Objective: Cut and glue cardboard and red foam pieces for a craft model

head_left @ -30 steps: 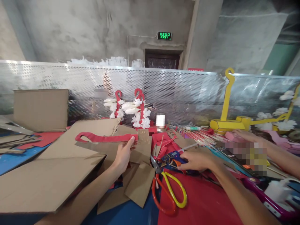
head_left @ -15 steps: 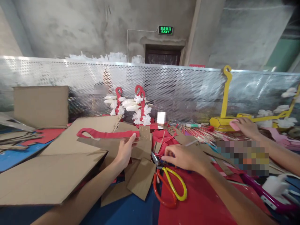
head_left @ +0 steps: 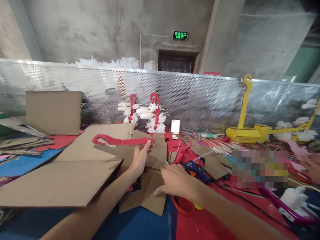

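Between the thumb and fingers of my left hand (head_left: 142, 154) is the end of a red hooked strip (head_left: 120, 140), which points left over the cardboard. A small brown cardboard piece (head_left: 159, 140) is at the strip's right end. My right hand (head_left: 173, 180) lies palm down over the scissors (head_left: 183, 206), hiding their blades and most of the yellow handle. Its fingers are bent and the thumb is apart; whether they grip the scissors is hidden. A blue glue gun (head_left: 196, 169) lies just beyond my right hand.
A large folded cardboard sheet (head_left: 62, 183) covers the left. Red hooked stands with white flowers (head_left: 156, 116) are behind, near a perforated metal barrier (head_left: 200, 96). A yellow cardboard piece (head_left: 246, 133) stands at the right. Another person's hand (head_left: 311, 166) is at the right edge. A purple power strip (head_left: 287, 210) lies below.
My right hand has moved down and left onto the scissors, uncovering the glue gun. The other person's hand has left the yellow piece and moved right and down. The view has shifted slightly.
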Demonstrator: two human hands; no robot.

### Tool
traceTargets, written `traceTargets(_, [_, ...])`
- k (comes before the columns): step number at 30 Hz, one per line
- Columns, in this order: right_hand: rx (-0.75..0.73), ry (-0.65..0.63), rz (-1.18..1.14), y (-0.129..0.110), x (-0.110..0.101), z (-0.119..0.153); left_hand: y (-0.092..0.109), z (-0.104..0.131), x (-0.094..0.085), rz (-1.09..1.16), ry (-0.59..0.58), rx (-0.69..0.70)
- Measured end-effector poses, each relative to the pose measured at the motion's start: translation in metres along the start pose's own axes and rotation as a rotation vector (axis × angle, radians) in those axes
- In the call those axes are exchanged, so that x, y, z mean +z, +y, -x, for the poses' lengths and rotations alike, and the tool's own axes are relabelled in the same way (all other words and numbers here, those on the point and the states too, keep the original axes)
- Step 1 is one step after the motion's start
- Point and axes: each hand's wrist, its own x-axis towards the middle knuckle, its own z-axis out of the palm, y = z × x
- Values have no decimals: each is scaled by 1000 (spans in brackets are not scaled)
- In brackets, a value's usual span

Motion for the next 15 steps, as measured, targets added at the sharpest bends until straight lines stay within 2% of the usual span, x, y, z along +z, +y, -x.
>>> traceTargets(4, [-82, 89, -176, 2, -17, 3, 2, -2, -1, 13, 20, 0])
traceTargets(6, [-138, 103, -407, 10, -33, 6, 1, -2, -2, 24, 7, -1])
traceTargets(9, [-237, -9, -831, 33, -60, 8, -1, -3, -4, 43, -24, -4])
traceTargets(10, [-245, 11, -908, 44, -68, 7, -1, -3, -4, 49, -36, -10])
traceTargets(13, [-192, 149, -929, 81, -82, -5, -1, -1, -4, 72, -56, -35])
traceTargets(15, [-135, 197, -882, 104, -79, -19, 0, 0, -3, 86, -60, -44])
